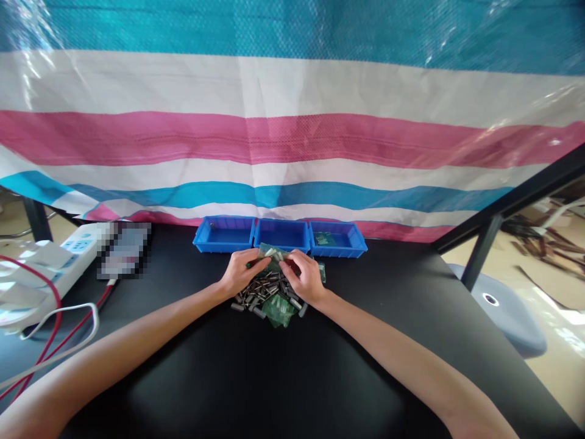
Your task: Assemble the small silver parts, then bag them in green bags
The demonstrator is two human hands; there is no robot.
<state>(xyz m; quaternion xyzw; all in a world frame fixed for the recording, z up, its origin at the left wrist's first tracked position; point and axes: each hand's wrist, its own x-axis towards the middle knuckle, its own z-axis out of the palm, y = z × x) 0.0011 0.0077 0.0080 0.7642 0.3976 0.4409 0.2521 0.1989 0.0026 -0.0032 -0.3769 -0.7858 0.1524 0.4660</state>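
Between my two hands is a small green-tinted plastic bag (273,250) with pale pieces showing inside. My left hand (243,270) pinches its left side, and my right hand (303,277) grips the right side with thumb and fingers. Right below them lies a pile of small metal parts (262,288), some like screws or pins and some like grey cylinders. Another green plastic bag (278,310) rests on the near side of the pile. Part of a further green bag (322,272) pokes out beyond my right hand.
Behind the pile stand three blue bins in a row: left bin (223,248), middle bin (281,230) and right bin (338,250), the last holding green bags (325,238). On the left are a white power strip (86,241), cables (57,299) and a blurred-out device (125,247). A striped sheet (292,140) hangs behind.
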